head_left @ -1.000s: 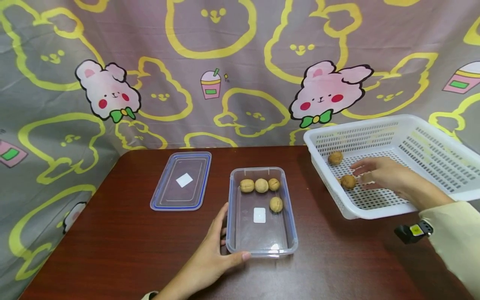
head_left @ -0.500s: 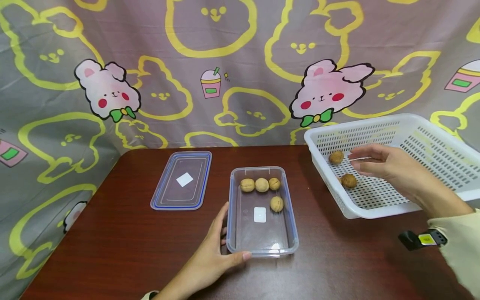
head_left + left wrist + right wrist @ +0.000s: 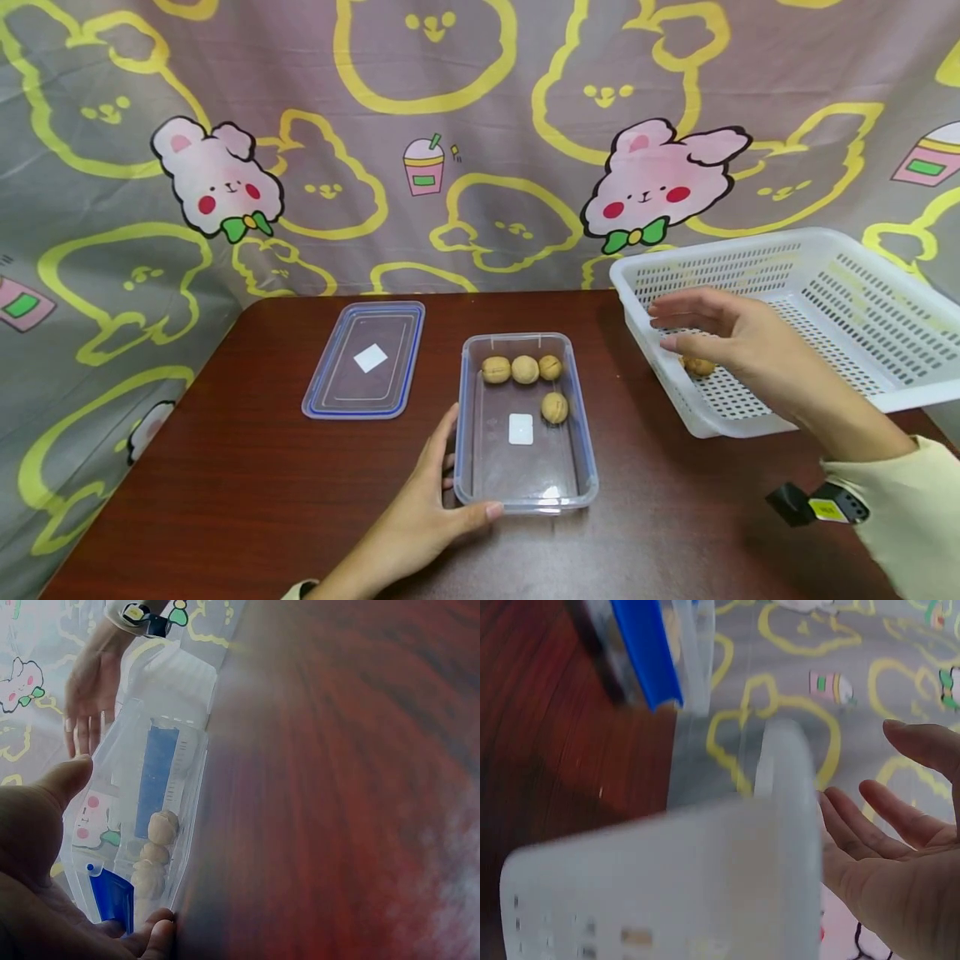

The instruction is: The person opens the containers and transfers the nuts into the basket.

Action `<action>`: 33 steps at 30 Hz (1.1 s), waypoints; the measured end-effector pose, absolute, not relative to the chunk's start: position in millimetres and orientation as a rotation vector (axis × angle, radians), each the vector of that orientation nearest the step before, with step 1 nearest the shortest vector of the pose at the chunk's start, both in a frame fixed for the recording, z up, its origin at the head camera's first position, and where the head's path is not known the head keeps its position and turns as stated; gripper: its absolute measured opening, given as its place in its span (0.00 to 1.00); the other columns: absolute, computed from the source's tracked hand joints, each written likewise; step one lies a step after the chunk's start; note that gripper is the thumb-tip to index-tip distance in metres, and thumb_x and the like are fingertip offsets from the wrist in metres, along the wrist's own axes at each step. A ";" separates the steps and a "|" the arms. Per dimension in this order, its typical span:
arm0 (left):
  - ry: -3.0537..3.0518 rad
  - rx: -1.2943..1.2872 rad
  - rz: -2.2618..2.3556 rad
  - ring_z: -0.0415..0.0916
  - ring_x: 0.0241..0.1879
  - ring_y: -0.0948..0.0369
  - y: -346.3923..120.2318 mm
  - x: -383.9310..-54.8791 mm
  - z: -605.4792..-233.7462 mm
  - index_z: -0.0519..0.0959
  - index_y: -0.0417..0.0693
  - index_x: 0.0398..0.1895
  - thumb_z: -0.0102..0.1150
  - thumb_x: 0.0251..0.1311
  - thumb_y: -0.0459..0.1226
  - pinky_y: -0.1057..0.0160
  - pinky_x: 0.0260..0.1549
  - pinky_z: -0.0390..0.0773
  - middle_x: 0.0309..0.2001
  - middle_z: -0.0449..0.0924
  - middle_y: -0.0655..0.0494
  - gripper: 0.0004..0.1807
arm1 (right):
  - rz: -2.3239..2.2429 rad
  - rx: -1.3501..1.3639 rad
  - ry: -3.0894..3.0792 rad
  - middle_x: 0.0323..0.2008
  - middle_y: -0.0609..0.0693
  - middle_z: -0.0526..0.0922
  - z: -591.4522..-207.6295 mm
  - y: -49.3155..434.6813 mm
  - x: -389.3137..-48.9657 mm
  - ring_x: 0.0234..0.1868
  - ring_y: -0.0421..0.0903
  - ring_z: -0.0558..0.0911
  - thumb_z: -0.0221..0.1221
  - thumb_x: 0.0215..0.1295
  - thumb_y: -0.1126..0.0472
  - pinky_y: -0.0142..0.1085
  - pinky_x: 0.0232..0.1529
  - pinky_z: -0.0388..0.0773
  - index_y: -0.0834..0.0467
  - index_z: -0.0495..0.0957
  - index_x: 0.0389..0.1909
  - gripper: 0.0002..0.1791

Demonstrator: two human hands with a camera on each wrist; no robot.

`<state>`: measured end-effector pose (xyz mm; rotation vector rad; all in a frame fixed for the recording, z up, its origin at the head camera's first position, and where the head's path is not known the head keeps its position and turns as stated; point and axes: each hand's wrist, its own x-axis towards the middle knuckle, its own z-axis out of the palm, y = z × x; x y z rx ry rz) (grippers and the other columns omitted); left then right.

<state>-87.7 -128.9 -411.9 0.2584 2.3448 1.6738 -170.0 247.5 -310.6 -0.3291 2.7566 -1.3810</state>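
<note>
In the head view my left hand [image 3: 420,512] holds the near-left corner of a clear plastic food container [image 3: 495,471], its thumb on the near rim and its fingers along the left side. Several walnuts [image 3: 525,369] lie in the container, mostly in a row at the far end. Above the left wall of a white slotted basket [image 3: 693,400] hovers my right hand [image 3: 738,346], thumb and fingers apart. No nut shows between them, and the right wrist view shows that hand [image 3: 900,847] with spread fingers beyond the basket's wall [image 3: 652,877]. One walnut [image 3: 697,365] is partly visible inside the basket.
A clear lid [image 3: 348,387] with a blue seal and a white label [image 3: 370,358] lies at the back left of the dark red table [image 3: 247,467]. A patterned cloth [image 3: 480,225] hangs along the table's back edge.
My right hand has moved left, from over the basket's floor to its left wall, and now covers the rear walnut. The left hand and the container have stayed in place.
</note>
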 end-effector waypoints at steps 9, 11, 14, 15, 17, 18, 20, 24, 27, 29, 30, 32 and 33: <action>2.345 0.249 1.683 0.71 0.67 0.43 -129.7 -87.3 -411.5 0.43 0.63 0.86 0.81 0.53 0.42 0.59 0.52 0.80 0.78 0.58 0.39 0.66 | -1.420 -0.443 2.664 0.61 0.51 0.84 -307.6 204.0 -163.9 0.62 0.46 0.82 0.68 0.70 0.53 0.28 0.52 0.81 0.52 0.77 0.66 0.25; 2.343 0.254 1.687 0.70 0.67 0.43 -130.1 -87.2 -412.0 0.42 0.63 0.86 0.81 0.53 0.42 0.60 0.52 0.80 0.78 0.57 0.39 0.66 | -1.440 -0.473 2.634 0.60 0.52 0.85 -308.9 194.3 -164.3 0.62 0.52 0.83 0.68 0.70 0.53 0.30 0.52 0.81 0.54 0.77 0.66 0.26; 2.342 0.261 1.690 0.70 0.68 0.43 -130.3 -87.3 -413.2 0.42 0.63 0.86 0.81 0.53 0.42 0.60 0.52 0.80 0.79 0.56 0.39 0.66 | -1.479 -0.511 2.579 0.60 0.55 0.85 -310.8 180.6 -165.2 0.61 0.55 0.84 0.68 0.70 0.55 0.34 0.55 0.82 0.56 0.77 0.66 0.26; 2.340 0.265 1.692 0.70 0.68 0.43 -130.3 -87.5 -413.7 0.42 0.63 0.86 0.81 0.54 0.42 0.60 0.52 0.80 0.79 0.56 0.39 0.66 | -1.493 -0.518 2.560 0.60 0.56 0.85 -311.4 176.3 -165.6 0.61 0.56 0.84 0.68 0.70 0.55 0.35 0.56 0.83 0.57 0.77 0.66 0.26; 2.337 0.277 1.691 0.70 0.68 0.43 -130.5 -88.1 -414.7 0.42 0.64 0.86 0.81 0.54 0.42 0.60 0.53 0.80 0.79 0.57 0.39 0.66 | -1.524 -0.537 2.522 0.60 0.58 0.84 -313.7 168.0 -167.3 0.61 0.57 0.84 0.68 0.70 0.58 0.39 0.57 0.83 0.58 0.77 0.65 0.25; 2.336 0.279 1.693 0.70 0.68 0.43 -130.4 -88.5 -415.0 0.42 0.65 0.86 0.81 0.54 0.42 0.60 0.53 0.80 0.79 0.57 0.39 0.65 | -1.535 -0.544 2.505 0.60 0.58 0.84 -314.8 163.7 -168.4 0.61 0.58 0.84 0.68 0.70 0.59 0.41 0.58 0.83 0.58 0.77 0.64 0.24; 2.335 0.287 1.696 0.70 0.68 0.42 -130.5 -88.9 -415.3 0.42 0.66 0.86 0.81 0.54 0.42 0.60 0.54 0.79 0.79 0.57 0.40 0.65 | -1.547 -0.570 2.487 0.60 0.59 0.83 -318.3 155.0 -171.2 0.61 0.59 0.83 0.68 0.70 0.61 0.45 0.58 0.83 0.59 0.77 0.64 0.23; 2.330 0.300 1.701 0.70 0.68 0.42 -130.2 -88.8 -415.1 0.42 0.64 0.86 0.80 0.54 0.42 0.59 0.54 0.80 0.78 0.57 0.39 0.65 | -1.519 -0.615 2.492 0.60 0.61 0.83 -325.8 137.7 -178.1 0.62 0.60 0.82 0.67 0.69 0.63 0.52 0.59 0.81 0.61 0.78 0.63 0.23; 2.324 0.307 1.703 0.70 0.68 0.42 -129.9 -88.3 -414.5 0.42 0.61 0.86 0.80 0.55 0.42 0.60 0.54 0.80 0.78 0.58 0.38 0.65 | -1.449 -0.631 2.518 0.61 0.62 0.83 -330.3 126.0 -183.8 0.62 0.59 0.82 0.67 0.69 0.61 0.57 0.62 0.79 0.61 0.78 0.63 0.24; 2.338 0.301 1.695 0.70 0.68 0.42 -129.7 -88.0 -414.1 0.42 0.61 0.86 0.80 0.55 0.42 0.61 0.54 0.80 0.78 0.58 0.39 0.65 | -1.401 -0.637 2.529 0.62 0.62 0.83 -333.2 119.2 -188.3 0.62 0.59 0.83 0.67 0.69 0.60 0.57 0.63 0.79 0.62 0.77 0.64 0.25; 2.344 0.298 1.693 0.70 0.68 0.42 -129.7 -87.9 -414.0 0.42 0.61 0.86 0.80 0.54 0.42 0.60 0.54 0.79 0.79 0.58 0.40 0.65 | -1.385 -0.640 2.531 0.63 0.63 0.82 -334.8 115.9 -190.7 0.63 0.59 0.83 0.67 0.69 0.59 0.57 0.63 0.79 0.62 0.77 0.65 0.25; 2.357 0.292 1.686 0.70 0.68 0.42 -129.8 -87.9 -413.6 0.42 0.62 0.86 0.81 0.54 0.43 0.59 0.55 0.79 0.79 0.58 0.40 0.65 | -1.362 -0.633 2.536 0.63 0.62 0.82 -338.3 110.1 -195.5 0.63 0.59 0.83 0.66 0.69 0.59 0.56 0.62 0.80 0.63 0.76 0.65 0.26; 2.361 0.291 1.683 0.70 0.68 0.42 -129.8 -87.9 -413.5 0.42 0.62 0.86 0.81 0.54 0.43 0.58 0.55 0.79 0.79 0.58 0.40 0.65 | -1.364 -0.626 2.531 0.63 0.63 0.82 -340.5 107.5 -197.9 0.62 0.59 0.83 0.66 0.68 0.60 0.55 0.61 0.81 0.63 0.76 0.66 0.26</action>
